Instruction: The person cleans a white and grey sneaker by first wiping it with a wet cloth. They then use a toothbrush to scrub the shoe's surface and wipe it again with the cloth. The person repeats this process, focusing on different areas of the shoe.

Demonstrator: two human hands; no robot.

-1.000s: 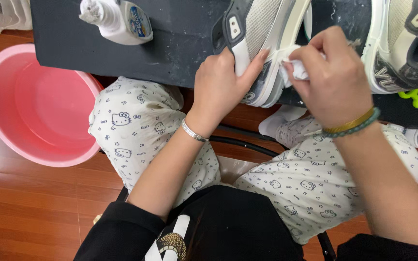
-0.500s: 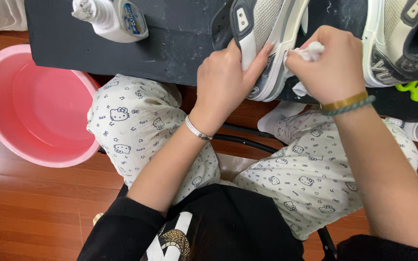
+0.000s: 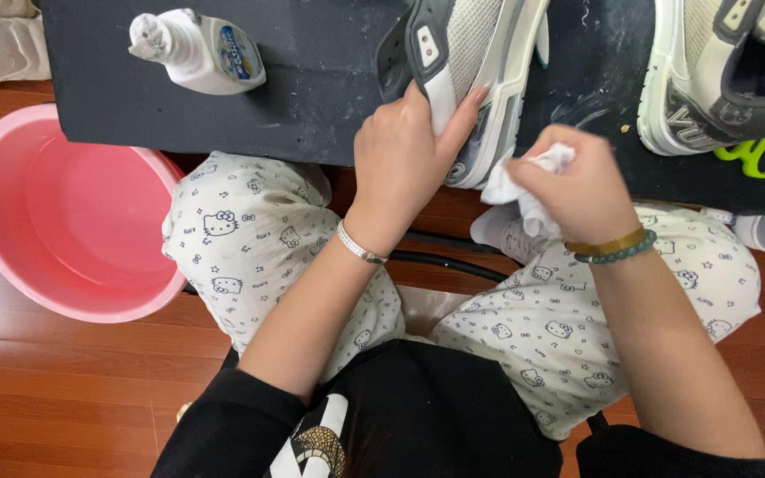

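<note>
Bare tabletop [image 3: 312,80] between bottle [image 3: 201,49], sneaker [image 3: 471,71]

The right hand [image 3: 577,190], which had pressed the white cloth [image 3: 524,181] against the sneaker [image 3: 480,62], drew back off the shoe. The cloth came away with it, bunched clear of the sole.

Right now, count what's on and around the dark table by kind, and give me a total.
Sneakers: 2, one steadied by the left hand at, one at
White wipe: 1, bunched in the right hand at
Cleaner bottle: 1
Pink basin: 1, on the floor
Total: 5
</note>
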